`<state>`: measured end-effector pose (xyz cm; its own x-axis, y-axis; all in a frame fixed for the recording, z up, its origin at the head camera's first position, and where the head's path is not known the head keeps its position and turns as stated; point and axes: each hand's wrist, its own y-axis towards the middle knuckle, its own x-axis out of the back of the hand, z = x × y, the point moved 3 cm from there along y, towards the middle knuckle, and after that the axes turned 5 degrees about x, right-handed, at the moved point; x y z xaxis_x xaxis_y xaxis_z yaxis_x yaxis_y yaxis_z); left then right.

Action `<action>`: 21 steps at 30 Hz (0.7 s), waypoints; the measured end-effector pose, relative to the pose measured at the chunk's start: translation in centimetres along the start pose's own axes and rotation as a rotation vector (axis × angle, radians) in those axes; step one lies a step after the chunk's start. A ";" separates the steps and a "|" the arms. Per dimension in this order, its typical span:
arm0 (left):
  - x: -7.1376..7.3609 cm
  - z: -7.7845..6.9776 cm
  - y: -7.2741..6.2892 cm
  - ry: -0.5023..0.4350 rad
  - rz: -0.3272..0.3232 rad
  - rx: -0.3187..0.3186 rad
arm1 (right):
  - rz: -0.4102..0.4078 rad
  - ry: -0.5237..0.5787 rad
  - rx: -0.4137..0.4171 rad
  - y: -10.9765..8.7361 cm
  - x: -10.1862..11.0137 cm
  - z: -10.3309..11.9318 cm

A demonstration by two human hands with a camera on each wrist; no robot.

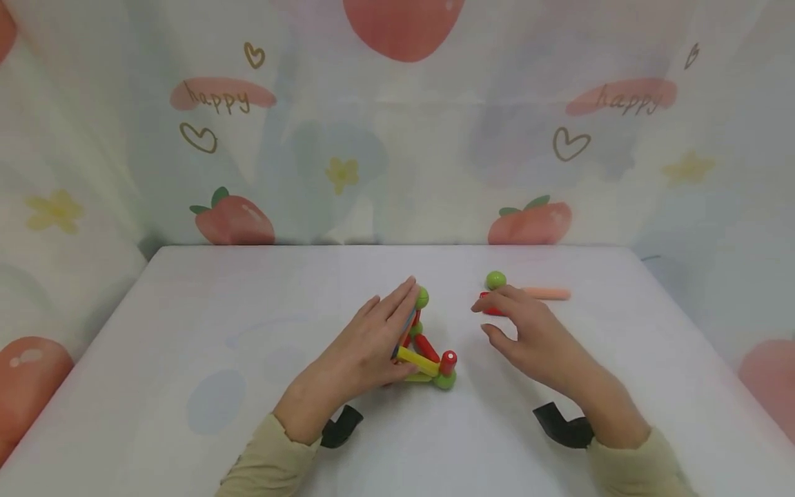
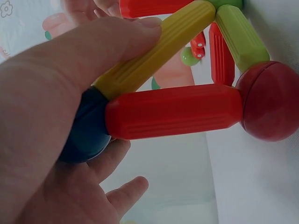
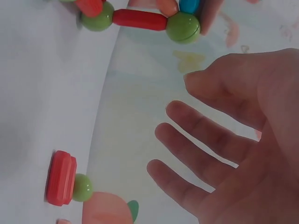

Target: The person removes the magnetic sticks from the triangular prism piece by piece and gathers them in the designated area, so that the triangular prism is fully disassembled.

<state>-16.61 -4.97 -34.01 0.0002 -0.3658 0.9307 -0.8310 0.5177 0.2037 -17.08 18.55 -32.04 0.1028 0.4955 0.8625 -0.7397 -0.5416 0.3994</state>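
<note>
A structure of coloured magnetic rods and balls stands on the table, with a yellow rod, a short red rod standing up and a green ball at its top. My left hand holds its left side. In the left wrist view the thumb presses the yellow rod and a blue ball sits against the palm; a red rod runs from there to a red ball. Apart from the structure, my right hand hovers with fingers spread, holding nothing, near loose red rods.
Beyond the right hand lie a loose green ball and a peach-coloured rod. The white table ends at a patterned cloth backdrop. Black pieces show at both wrists.
</note>
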 end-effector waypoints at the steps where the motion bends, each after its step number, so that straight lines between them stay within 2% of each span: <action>1: 0.0 0.0 0.0 0.003 -0.001 -0.001 | 0.001 0.004 0.023 0.0 0.0 0.3; 5: 0.1 0.0 0.1 0.003 -0.009 -0.008 | 0.064 0.053 0.084 0.0 -0.3 1.7; 12: 0.0 0.0 0.1 -0.016 -0.017 -0.012 | 0.266 0.157 0.051 -0.2 -1.4 3.5; 16: 0.0 0.1 0.1 -0.020 -0.013 0.000 | 0.310 0.184 0.055 -0.2 -1.9 4.1; 21: 0.0 0.0 0.0 -0.022 -0.015 -0.005 | 0.327 0.145 0.077 -0.2 -2.7 4.3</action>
<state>-16.65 -4.95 -33.98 0.0003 -0.3903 0.9207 -0.8280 0.5161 0.2191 -14.32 14.41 -33.10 -0.2297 0.3759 0.8977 -0.6653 -0.7339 0.1370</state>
